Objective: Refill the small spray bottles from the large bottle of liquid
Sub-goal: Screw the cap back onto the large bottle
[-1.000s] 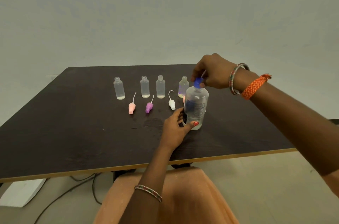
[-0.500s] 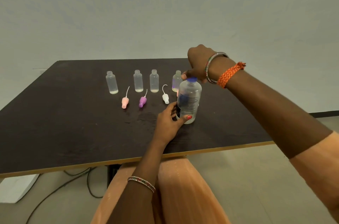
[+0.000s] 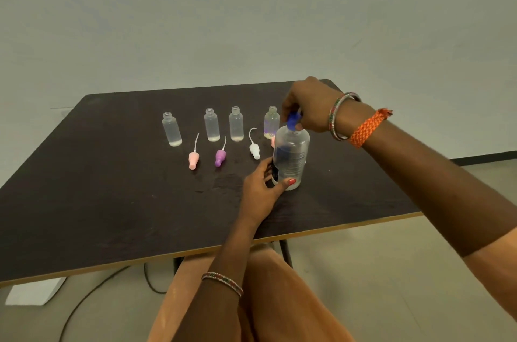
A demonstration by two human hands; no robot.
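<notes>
Large bottle upright, blue cap topmost

- Large bottle: clear, glossy plastic with an opaque blue plastic cap.
- Small spray bottles: frosted, translucent plastic.
- Table: dark matt top, pale wood-like edge.
- Wristband: orange woven cloth, rough.

The left hand grips the large bottle low — the right hand pinches its blue cap.
</notes>
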